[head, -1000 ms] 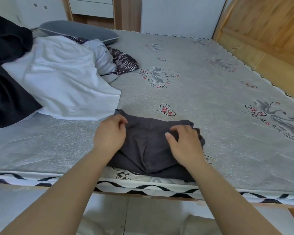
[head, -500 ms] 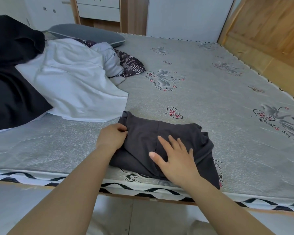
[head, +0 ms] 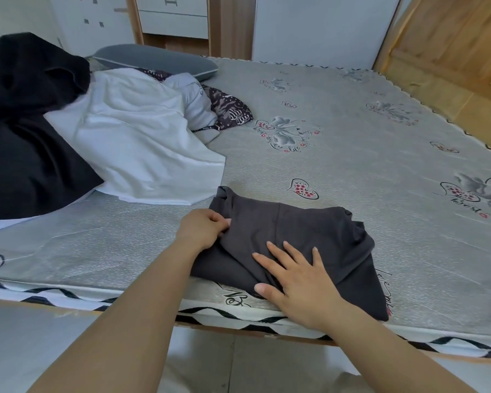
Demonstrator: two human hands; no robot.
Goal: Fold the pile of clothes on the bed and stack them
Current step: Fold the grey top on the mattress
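The dark grey garment (head: 289, 239) lies folded at the near edge of the bed (head: 352, 143), at about 6 o'clock. The right hand (head: 298, 279) presses it with flat, spread fingers, seemingly to hold the fold, while the left hand (head: 203, 229) pinches its left edge, probably to square it. The unfolded pile sits at 10 o'clock: white shirt (head: 136, 148), black garment (head: 26, 137); no container shows.

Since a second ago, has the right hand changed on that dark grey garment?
Yes. The right hand was curled, pinching the dark grey garment; now it lies flat with fingers spread, nearer the mattress front edge.
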